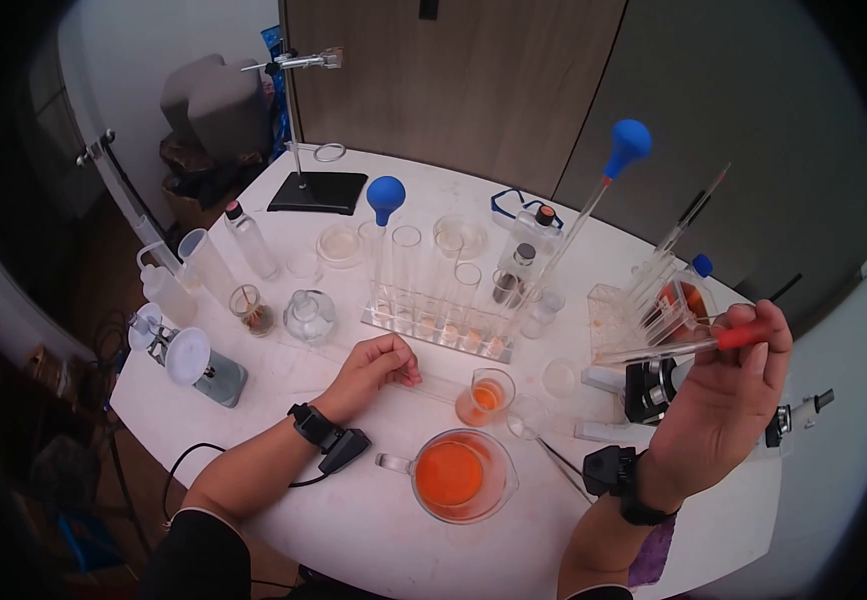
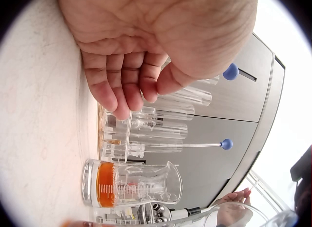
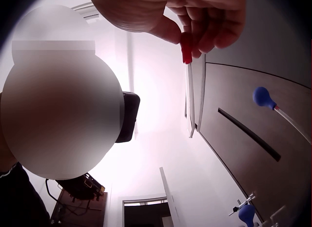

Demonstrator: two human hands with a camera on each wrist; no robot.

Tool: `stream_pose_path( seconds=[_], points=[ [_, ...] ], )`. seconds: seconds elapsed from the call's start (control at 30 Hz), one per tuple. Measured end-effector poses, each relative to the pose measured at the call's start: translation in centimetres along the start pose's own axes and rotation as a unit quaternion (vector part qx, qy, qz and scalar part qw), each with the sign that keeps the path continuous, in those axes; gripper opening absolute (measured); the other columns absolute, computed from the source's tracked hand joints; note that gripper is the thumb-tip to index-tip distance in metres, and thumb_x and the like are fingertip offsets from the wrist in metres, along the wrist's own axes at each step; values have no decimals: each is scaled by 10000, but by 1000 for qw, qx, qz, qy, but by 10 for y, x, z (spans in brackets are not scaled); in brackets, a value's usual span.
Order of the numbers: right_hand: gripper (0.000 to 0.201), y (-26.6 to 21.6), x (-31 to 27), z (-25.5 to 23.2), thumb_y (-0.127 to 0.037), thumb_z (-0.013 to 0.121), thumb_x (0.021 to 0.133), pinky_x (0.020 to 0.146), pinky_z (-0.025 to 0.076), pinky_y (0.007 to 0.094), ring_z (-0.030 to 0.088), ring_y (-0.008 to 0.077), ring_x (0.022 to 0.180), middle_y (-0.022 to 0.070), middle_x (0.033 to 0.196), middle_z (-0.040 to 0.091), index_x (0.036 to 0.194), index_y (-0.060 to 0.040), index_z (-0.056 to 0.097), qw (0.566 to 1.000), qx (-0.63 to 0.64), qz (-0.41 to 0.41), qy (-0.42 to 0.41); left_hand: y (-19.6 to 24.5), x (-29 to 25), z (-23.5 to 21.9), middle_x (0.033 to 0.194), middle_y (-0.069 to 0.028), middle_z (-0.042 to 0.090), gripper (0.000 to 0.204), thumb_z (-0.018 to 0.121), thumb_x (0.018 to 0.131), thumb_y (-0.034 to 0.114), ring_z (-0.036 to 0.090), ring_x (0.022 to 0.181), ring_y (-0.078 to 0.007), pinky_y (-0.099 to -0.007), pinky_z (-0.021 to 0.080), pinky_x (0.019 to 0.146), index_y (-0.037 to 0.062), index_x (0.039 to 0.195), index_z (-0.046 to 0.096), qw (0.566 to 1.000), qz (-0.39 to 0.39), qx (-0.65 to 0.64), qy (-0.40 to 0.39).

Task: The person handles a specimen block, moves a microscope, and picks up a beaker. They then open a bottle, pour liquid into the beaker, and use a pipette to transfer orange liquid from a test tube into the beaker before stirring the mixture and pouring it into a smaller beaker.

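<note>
Raised at the right of the head view, my right hand (image 1: 716, 415) pinches a glass dropper by its red rubber bulb (image 1: 744, 335). The dropper's tube points left, tilted slightly down; in the right wrist view the clear tube (image 3: 190, 100) looks free of coloured liquid. My left hand (image 1: 369, 375) rests on the white table with fingers loosely curled and holds nothing. Right of it stands a small beaker (image 1: 486, 398) with orange liquid. Nearer me is a larger glass jug (image 1: 499, 490), also with orange liquid, its handle toward the left.
Behind my left hand stands a clear rack (image 1: 439, 338) of test tubes. A microscope (image 1: 651, 390) lies beyond my right wrist, beside another rack of glass rods and pipettes (image 1: 644, 310). Bottles, a round flask (image 1: 309, 318) and an alcohol-lamp-like jar (image 1: 252, 312) fill the left side.
</note>
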State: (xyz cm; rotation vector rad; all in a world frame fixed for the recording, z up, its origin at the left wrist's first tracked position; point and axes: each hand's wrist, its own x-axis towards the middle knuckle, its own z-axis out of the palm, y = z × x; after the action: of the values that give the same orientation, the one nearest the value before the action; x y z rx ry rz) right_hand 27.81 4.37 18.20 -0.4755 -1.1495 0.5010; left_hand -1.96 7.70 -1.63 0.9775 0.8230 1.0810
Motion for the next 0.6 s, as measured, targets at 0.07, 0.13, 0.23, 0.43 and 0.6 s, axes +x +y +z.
stream_pose_path(
  seconds=[0.07, 0.13, 0.23, 0.43, 0.6],
  points=[
    [409, -6, 1, -10, -171, 448, 1001, 941, 393, 339, 504, 171, 1049, 114, 1180, 532, 1341, 56, 416, 996, 65, 34, -54, 1, -1, 1, 907, -64, 620, 176, 499, 1006, 175, 621, 859, -156, -297, 497, 815, 46, 907, 566, 1000, -1, -2, 2],
    [418, -10, 1, -9, -180, 446, 1012, 911, 384, 329, 474, 163, 1029, 90, 1175, 507, 1361, 47, 403, 993, 93, 48, -59, 2, -1, 2, 906, -65, 620, 165, 499, 1001, 166, 621, 860, -156, -296, 499, 816, 46, 906, 564, 1000, -2, -1, 3],
    [422, -16, 0, -10, -192, 444, 1027, 888, 378, 321, 454, 158, 1018, 74, 1168, 492, 1378, 35, 392, 990, 121, 59, -47, 2, -1, 1, 904, -66, 620, 150, 499, 992, 152, 622, 861, -156, -295, 500, 817, 48, 904, 560, 1000, 0, -1, 2],
    [415, -17, 1, -17, -209, 452, 1041, 874, 385, 314, 455, 153, 1017, 75, 1188, 497, 1379, 24, 396, 983, 171, 60, -41, -2, 0, -3, 925, -48, 633, 148, 505, 1003, 158, 641, 875, -137, -270, 521, 807, 50, 929, 573, 1000, 8, -2, -10],
    [382, -19, 0, -14, -215, 463, 1039, 858, 392, 305, 479, 144, 1005, 95, 1261, 495, 1353, 0, 430, 987, 156, 47, 8, -1, 0, -3, 920, -47, 633, 152, 504, 1005, 162, 642, 872, -137, -268, 520, 804, 49, 935, 579, 1000, 8, -2, -12]
  ],
)
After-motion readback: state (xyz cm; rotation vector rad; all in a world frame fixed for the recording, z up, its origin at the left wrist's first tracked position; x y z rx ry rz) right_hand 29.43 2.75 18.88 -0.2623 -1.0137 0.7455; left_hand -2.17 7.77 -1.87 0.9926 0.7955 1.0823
